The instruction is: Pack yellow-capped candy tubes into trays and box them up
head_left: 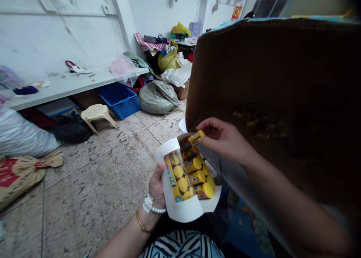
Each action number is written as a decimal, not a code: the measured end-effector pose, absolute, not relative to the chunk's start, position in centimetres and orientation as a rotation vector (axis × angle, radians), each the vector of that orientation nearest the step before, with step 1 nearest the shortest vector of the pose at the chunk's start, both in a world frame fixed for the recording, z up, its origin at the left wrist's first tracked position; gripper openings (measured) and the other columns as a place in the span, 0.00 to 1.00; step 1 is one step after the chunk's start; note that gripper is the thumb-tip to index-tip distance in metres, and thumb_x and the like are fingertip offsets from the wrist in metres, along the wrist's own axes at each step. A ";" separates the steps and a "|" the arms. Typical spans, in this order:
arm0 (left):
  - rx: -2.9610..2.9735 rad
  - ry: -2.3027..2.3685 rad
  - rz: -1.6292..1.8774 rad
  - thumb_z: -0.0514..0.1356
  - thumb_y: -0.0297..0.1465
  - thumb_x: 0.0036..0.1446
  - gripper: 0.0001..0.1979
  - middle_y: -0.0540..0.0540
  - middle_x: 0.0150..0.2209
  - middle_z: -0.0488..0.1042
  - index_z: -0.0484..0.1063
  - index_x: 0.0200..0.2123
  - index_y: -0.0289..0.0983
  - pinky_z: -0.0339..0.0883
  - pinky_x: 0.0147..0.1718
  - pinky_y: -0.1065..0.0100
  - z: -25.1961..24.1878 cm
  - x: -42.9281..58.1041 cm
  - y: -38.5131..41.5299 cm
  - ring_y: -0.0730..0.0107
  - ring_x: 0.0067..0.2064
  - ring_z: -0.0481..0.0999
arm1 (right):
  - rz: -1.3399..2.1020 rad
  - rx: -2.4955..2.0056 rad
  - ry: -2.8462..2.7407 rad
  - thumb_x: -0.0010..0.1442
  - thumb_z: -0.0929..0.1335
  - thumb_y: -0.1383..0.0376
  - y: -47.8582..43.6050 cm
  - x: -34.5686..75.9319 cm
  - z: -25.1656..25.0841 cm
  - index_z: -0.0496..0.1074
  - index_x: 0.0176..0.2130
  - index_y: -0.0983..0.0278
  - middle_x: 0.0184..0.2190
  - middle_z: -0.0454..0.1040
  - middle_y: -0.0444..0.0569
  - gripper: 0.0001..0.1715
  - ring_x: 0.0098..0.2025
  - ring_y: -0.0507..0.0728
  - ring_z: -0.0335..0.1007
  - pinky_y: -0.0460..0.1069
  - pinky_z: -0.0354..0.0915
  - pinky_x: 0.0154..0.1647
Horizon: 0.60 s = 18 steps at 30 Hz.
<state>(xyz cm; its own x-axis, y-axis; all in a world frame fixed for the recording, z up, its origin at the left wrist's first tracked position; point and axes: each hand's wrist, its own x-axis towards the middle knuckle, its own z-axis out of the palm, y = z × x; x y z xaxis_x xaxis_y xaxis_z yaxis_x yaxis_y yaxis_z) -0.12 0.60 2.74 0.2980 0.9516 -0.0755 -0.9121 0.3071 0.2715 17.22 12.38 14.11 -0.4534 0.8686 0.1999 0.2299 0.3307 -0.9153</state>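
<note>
My left hand (156, 186) is wrapped round the left side of a white cardboard box (184, 211), with the thumb on its front. The box has a clear window and its side flap stands open. Several small yellow-lidded tubs (197, 177) lie stacked in rows inside it. At the upper end of the box, my right hand (218, 136) grips one yellow tub (196, 138) between thumb and fingers. That tub is tilted at the opening; whether it touches the tubs below, I cannot tell.
A large open carton (196, 81) stands close on the right, with small yellowish things in its dark inside. On the tiled floor to the left are a cream stool (97, 113), a blue crate (121, 102) and a grey sack (158, 97). A white bench (81, 80) runs along the wall.
</note>
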 end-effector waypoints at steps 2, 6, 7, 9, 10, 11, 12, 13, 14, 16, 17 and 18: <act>0.192 0.265 1.250 0.62 0.48 0.56 0.30 0.37 0.53 0.78 0.71 0.56 0.36 0.51 0.65 0.40 3.1 0.1 1.0 0.42 0.63 0.68 | 1.028 -0.977 -2.010 0.52 0.70 0.68 12.0 17.1 13.7 0.73 0.39 0.61 0.35 0.74 0.44 0.12 0.33 0.52 0.68 0.47 0.64 0.33; 0.225 0.281 1.285 0.60 0.47 0.59 0.25 0.40 0.53 0.79 0.74 0.53 0.38 0.50 0.66 0.41 3.6 0.1 1.8 0.45 0.64 0.67 | 0.808 -0.881 -2.362 0.53 0.72 0.67 12.2 17.0 13.6 0.76 0.38 0.62 0.36 0.76 0.44 0.09 0.37 0.54 0.69 0.48 0.63 0.38; 0.239 0.275 1.290 0.59 0.47 0.60 0.24 0.41 0.53 0.79 0.74 0.53 0.38 0.50 0.66 0.42 3.6 0.0 1.9 0.46 0.64 0.67 | 0.779 -0.883 -2.370 0.55 0.72 0.64 12.9 17.2 13.5 0.76 0.38 0.62 0.36 0.76 0.45 0.08 0.38 0.54 0.70 0.48 0.64 0.39; 0.266 0.251 1.278 0.57 0.47 0.61 0.24 0.42 0.53 0.78 0.74 0.53 0.39 0.50 0.67 0.43 3.5 -0.1 2.1 0.47 0.64 0.67 | 0.604 -0.967 -2.269 0.59 0.71 0.59 14.9 17.9 12.9 0.77 0.41 0.62 0.39 0.76 0.48 0.11 0.42 0.56 0.71 0.50 0.66 0.43; 0.276 0.233 1.263 0.57 0.48 0.61 0.24 0.42 0.53 0.78 0.75 0.53 0.39 0.50 0.67 0.43 3.3 -0.1 2.1 0.47 0.64 0.67 | 0.469 -1.033 -2.201 0.60 0.70 0.58 16.2 18.4 12.4 0.77 0.44 0.62 0.44 0.75 0.51 0.14 0.47 0.59 0.71 0.52 0.66 0.48; 0.283 0.216 1.245 0.57 0.48 0.61 0.24 0.42 0.53 0.78 0.75 0.52 0.39 0.49 0.67 0.44 3.2 -0.1 2.1 0.47 0.64 0.67 | 0.350 -1.105 -2.160 0.61 0.70 0.58 17.5 18.8 11.6 0.76 0.48 0.63 0.51 0.73 0.55 0.18 0.53 0.62 0.69 0.55 0.64 0.54; 0.287 0.200 1.226 0.57 0.47 0.61 0.24 0.42 0.54 0.78 0.75 0.52 0.39 0.49 0.67 0.44 3.0 -0.1 2.1 0.47 0.64 0.67 | 0.277 -1.173 -2.155 0.61 0.70 0.58 18.8 19.3 10.7 0.74 0.52 0.64 0.57 0.69 0.58 0.22 0.59 0.65 0.63 0.59 0.60 0.60; 0.290 0.186 1.208 0.57 0.47 0.61 0.24 0.42 0.54 0.78 0.75 0.53 0.38 0.49 0.67 0.44 2.9 0.0 2.2 0.48 0.64 0.67 | 0.268 -1.232 -2.179 0.61 0.70 0.59 20.0 19.7 9.7 0.73 0.55 0.65 0.61 0.65 0.59 0.25 0.64 0.68 0.58 0.62 0.56 0.64; 0.292 0.173 1.189 0.56 0.47 0.62 0.24 0.42 0.54 0.78 0.75 0.53 0.38 0.49 0.67 0.45 2.7 0.1 2.2 0.48 0.64 0.67 | 0.316 -1.280 -2.214 0.61 0.70 0.60 21.0 20.0 8.7 0.72 0.56 0.65 0.63 0.63 0.60 0.25 0.65 0.70 0.55 0.64 0.53 0.65; 0.307 0.146 1.154 0.54 0.47 0.63 0.25 0.41 0.55 0.77 0.74 0.55 0.38 0.48 0.67 0.45 2.6 0.2 2.4 0.48 0.65 0.66 | 0.459 -1.326 -2.251 0.61 0.69 0.65 22.3 20.5 7.1 0.76 0.52 0.66 0.62 0.66 0.60 0.20 0.63 0.70 0.59 0.65 0.53 0.66; 0.317 0.133 1.141 0.53 0.47 0.63 0.25 0.41 0.56 0.76 0.74 0.55 0.38 0.48 0.68 0.45 2.6 0.3 2.5 0.48 0.65 0.66 | 0.507 -1.325 -2.242 0.60 0.68 0.68 22.7 20.7 6.6 0.77 0.48 0.67 0.59 0.69 0.59 0.16 0.61 0.69 0.62 0.64 0.54 0.65; 0.325 0.122 1.131 0.52 0.47 0.64 0.26 0.41 0.57 0.76 0.73 0.56 0.38 0.48 0.68 0.45 2.7 0.4 2.7 0.48 0.65 0.65 | 0.538 -1.319 -2.217 0.59 0.68 0.71 23.0 20.8 6.4 0.78 0.45 0.67 0.57 0.71 0.58 0.14 0.59 0.67 0.65 0.62 0.56 0.65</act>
